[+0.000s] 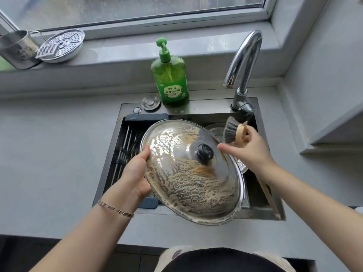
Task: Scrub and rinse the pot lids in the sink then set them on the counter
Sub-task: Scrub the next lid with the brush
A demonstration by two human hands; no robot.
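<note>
At the top you see a window (137, 10) with a clouded pane, above a pale grey windowsill (157, 50). Far left on the sill stands a steel mug (17, 49) with a side handle. Just beside it is a round perforated steamer plate (60, 45), tilted toward you. Centre — a green pump bottle (170, 79) of dish liquid, upright, label lettered in white. Just left of its base lie a round metal cap (150, 103) and, lower left, a small round button (137, 110). Right of the bottle — a chrome gooseneck faucet (244, 61), spout turned down. Below the button you find a rack of metal rods (125, 146).
</note>
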